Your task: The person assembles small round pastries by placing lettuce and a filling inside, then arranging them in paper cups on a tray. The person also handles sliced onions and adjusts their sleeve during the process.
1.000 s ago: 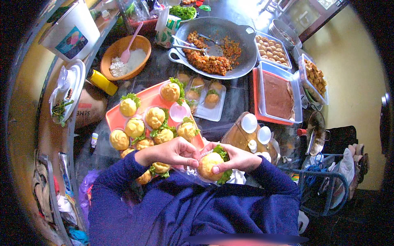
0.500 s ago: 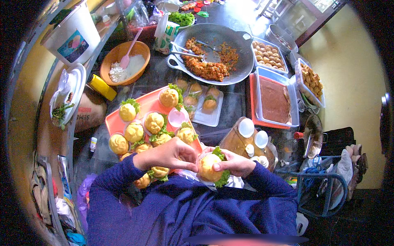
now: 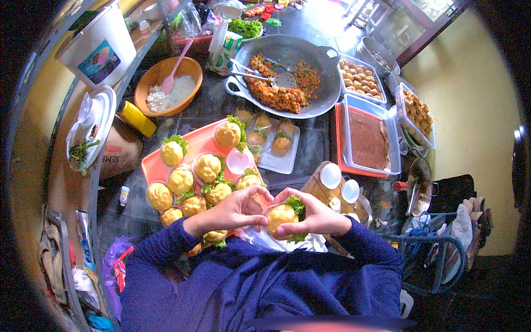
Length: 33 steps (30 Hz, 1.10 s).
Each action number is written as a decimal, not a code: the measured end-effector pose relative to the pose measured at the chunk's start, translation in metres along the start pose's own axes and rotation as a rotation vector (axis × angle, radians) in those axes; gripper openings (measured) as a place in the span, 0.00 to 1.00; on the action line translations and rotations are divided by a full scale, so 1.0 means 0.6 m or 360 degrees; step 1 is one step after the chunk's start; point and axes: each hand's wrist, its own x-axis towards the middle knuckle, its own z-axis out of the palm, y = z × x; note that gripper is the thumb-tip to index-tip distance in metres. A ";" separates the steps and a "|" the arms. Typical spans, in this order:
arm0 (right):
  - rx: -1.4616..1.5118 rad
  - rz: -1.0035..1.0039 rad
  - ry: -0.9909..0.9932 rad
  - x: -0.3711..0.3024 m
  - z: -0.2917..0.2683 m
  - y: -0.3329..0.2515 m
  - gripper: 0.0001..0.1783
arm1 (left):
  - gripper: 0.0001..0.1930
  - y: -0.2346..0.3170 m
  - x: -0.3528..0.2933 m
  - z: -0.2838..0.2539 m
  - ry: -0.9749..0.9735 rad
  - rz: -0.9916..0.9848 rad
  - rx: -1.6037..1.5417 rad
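Note:
In front of my body, a golden pastry puff (image 3: 282, 220) with green lettuce sticking out sits between my hands. My right hand (image 3: 316, 216) grips it from the right, thumb on top and fingers curled round the far side. My left hand (image 3: 241, 211) curves in from the left, with its thumb and index fingertips at the puff's left edge. An orange-pink tray (image 3: 191, 138) lies just beyond my left hand. It carries several similar lettuce-filled puffs (image 3: 181, 180) in paper cups, and an empty pale pink paper cup (image 3: 240, 161).
A wide wok (image 3: 326, 83) holds orange-red filling and utensils. An orange bowl (image 3: 142, 83) with a pink spatula stands left of it. To the right are a box of brown filling (image 3: 368, 138), a wooden board (image 3: 319, 189) with white cups, and a blue wire basket (image 3: 442, 243).
My left fingers have risen and curved over toward the puff's far edge. My right index finger has lifted into an arch, and the puff has shifted slightly up and left.

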 end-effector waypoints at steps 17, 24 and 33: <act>0.0824 0.0068 -0.0091 -0.007 -0.011 -0.002 0.32 | 0.13 -0.020 -0.008 -0.014 0.0215 -0.0044 0.0439; 0.0352 0.0087 -0.0040 0.011 0.001 -0.004 0.32 | 0.11 -0.017 -0.005 -0.004 0.0364 0.0096 0.0216; 0.0628 0.0156 0.0019 0.015 0.000 0.000 0.30 | 0.10 -0.004 -0.030 -0.018 0.0119 -0.0325 -0.0111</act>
